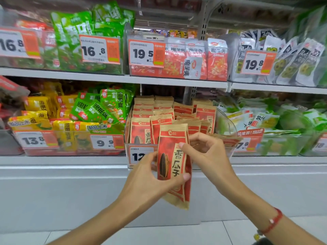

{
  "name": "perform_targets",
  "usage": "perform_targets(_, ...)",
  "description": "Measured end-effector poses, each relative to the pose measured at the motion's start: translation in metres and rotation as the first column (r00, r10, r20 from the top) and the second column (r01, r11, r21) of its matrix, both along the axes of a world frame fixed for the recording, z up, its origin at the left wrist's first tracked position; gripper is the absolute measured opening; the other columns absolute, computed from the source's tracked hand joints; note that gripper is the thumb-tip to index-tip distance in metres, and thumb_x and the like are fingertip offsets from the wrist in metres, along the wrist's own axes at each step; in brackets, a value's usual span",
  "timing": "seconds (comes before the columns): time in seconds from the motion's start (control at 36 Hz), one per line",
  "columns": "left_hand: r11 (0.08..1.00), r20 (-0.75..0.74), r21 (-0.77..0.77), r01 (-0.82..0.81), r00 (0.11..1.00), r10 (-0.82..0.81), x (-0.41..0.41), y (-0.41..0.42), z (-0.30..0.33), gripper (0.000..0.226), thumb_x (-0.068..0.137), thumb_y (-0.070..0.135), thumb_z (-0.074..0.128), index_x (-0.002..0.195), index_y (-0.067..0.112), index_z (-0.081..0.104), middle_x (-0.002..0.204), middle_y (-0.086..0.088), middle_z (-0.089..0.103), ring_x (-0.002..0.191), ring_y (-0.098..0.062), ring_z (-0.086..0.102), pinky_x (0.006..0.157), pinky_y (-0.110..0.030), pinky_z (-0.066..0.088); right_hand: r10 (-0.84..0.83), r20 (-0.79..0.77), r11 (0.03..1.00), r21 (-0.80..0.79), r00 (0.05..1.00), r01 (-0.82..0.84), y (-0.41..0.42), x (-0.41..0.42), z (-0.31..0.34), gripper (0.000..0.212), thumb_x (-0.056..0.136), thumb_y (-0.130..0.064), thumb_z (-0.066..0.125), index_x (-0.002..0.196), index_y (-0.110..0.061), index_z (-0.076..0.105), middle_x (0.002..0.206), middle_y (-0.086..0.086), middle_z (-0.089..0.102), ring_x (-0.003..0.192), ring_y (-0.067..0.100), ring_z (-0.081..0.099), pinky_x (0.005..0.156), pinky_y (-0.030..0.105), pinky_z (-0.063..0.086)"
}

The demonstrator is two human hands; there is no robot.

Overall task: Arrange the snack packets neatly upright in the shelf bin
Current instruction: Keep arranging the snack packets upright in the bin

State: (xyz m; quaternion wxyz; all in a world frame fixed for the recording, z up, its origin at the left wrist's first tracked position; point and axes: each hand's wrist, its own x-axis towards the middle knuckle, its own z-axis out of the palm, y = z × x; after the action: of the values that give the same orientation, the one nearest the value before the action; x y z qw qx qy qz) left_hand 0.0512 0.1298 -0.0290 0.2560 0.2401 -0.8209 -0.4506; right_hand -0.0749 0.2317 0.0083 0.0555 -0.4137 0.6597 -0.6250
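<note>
A red-and-tan sunflower seed packet (172,163) is being held upright between both hands, in front of the clear shelf bin (228,124). It is being gripped low on its left edge by the left hand (150,177), thumb across the front. Its right edge is being pinched by the right hand (203,152), fingers curled. Just behind the hands, matching packets (141,128) are being kept standing in the bin.

You can read 香瓜子 on the held red packet (174,161); upper shelf price tags (100,49) show 16.8, 19.5, 19.8; lower ones 13.8, 9.9, probably 12
</note>
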Motion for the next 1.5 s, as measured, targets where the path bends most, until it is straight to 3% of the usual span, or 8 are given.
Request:
perform_targets(0.22, 0.946, -0.071, 0.276, 0.167, 0.986, -0.153, -0.005, -0.009, 0.011, 0.086, 0.038, 0.061, 0.08, 0.117, 0.039, 0.056, 0.112, 0.012, 0.066, 0.096, -0.001, 0.067, 0.082, -0.023, 0.055, 0.168, 0.138, 0.984, 0.036, 0.976, -0.175, 0.012, -0.001, 0.012, 0.037, 0.069, -0.04, 0.072, 0.098, -0.018, 0.074, 0.095, 0.006, 0.075, 0.09, 0.029, 0.07, 0.076, 0.037, 0.058)
perform_targets(0.42, 0.868, -0.055, 0.397, 0.298, 0.952, -0.302, -0.002, -0.013, 0.012, 0.075, 0.047, 0.047, 0.079, 0.118, 0.028, 0.064, 0.11, 0.013, 0.071, 0.103, -0.002, 0.066, 0.083, -0.024, 0.057, 0.281, 0.317, 0.945, 0.072, 0.906, -0.318, 0.015, -0.013, 0.007, 0.036, 0.079, -0.03, 0.066, 0.107, -0.008, 0.071, 0.105, 0.021, 0.071, 0.096, 0.034, 0.065, 0.094, 0.05, 0.049)
perform_targets(0.64, 0.902, -0.22, 0.408, 0.144, 0.974, -0.056, -0.002, -0.017, 0.017, 0.071, 0.043, 0.046, 0.079, 0.111, 0.03, 0.067, 0.107, 0.012, 0.072, 0.094, -0.005, 0.069, 0.081, -0.025, 0.057, 0.267, 0.126, 0.956, 0.086, 0.955, -0.279, 0.008, 0.001, 0.004, 0.02, 0.086, -0.022, 0.066, 0.105, -0.024, 0.07, 0.094, -0.004, 0.075, 0.085, 0.011, 0.071, 0.071, 0.02, 0.054)
perform_targets(0.78, 0.872, -0.374, 0.474, 0.124, 0.925, 0.072, -0.001, -0.021, 0.026, 0.053, 0.047, 0.038, 0.079, 0.098, 0.027, 0.07, 0.098, 0.007, 0.075, 0.095, -0.007, 0.07, 0.072, -0.019, 0.057, 0.272, -0.03, 0.957, 0.116, 0.962, -0.267, 0.001, 0.008, 0.003, 0.027, 0.086, -0.014, 0.067, 0.11, -0.027, 0.069, 0.103, -0.006, 0.072, 0.086, 0.01, 0.07, 0.075, 0.021, 0.055)
perform_targets(0.92, 0.865, -0.345, 0.5, -0.048, 0.905, 0.249, -0.004, -0.019, 0.02, 0.081, 0.036, 0.05, 0.084, 0.11, 0.03, 0.061, 0.102, 0.013, 0.071, 0.1, -0.003, 0.067, 0.096, -0.036, 0.052, 0.207, -0.181, 0.973, 0.136, 0.961, -0.184, -0.003, 0.008, -0.007, 0.033, 0.088, -0.024, 0.066, 0.113, -0.045, 0.062, 0.107, -0.018, 0.068, 0.088, 0.007, 0.067, 0.077, 0.025, 0.056)
perform_targets(1.11, 0.853, -0.277, 0.515, -0.085, 0.925, 0.259, -0.001, -0.009, 0.027, 0.103, 0.039, 0.055, 0.089, 0.129, 0.023, 0.051, 0.105, 0.016, 0.067, 0.093, 0.005, 0.067, 0.094, -0.033, 0.053, 0.116, -0.198, 0.989, 0.113, 0.973, -0.095, -0.007, 0.008, -0.008, 0.025, 0.088, -0.034, 0.065, 0.113, -0.036, 0.063, 0.104, -0.018, 0.07, 0.091, 0.005, 0.068, 0.078, 0.028, 0.057)
perform_targets(1.33, 0.813, -0.222, 0.559, 0.163, 0.974, -0.043, 0.005, -0.023, 0.031, 0.025, 0.089, 0.024, 0.064, 0.113, 0.02, 0.068, 0.107, 0.004, 0.074, 0.101, -0.01, 0.069, 0.076, -0.022, 0.057, 0.274, 0.267, 0.911, 0.237, 0.924, -0.339, 0.005, -0.015, -0.003, 0.024, 0.096, -0.025, 0.051, 0.116, -0.028, 0.065, 0.098, -0.009, 0.075, 0.091, 0.005, 0.07, 0.069, 0.013, 0.051)
perform_targets(1.5, 0.836, -0.334, 0.547, 0.046, 0.928, 0.167, 0.002, -0.014, 0.028, 0.014, 0.089, 0.01, 0.065, 0.101, 0.015, 0.069, 0.092, 0.004, 0.076, 0.076, -0.006, 0.072, 0.056, -0.016, 0.054, 0.034, -0.24, 0.94, 0.337, 0.97, 0.051, 0.002, -0.006, -0.012, 0.058, 0.082, -0.048, 0.067, 0.135, -0.038, 0.046, 0.12, -0.023, 0.059, 0.111, -0.005, 0.055, 0.091, 0.021, 0.048)
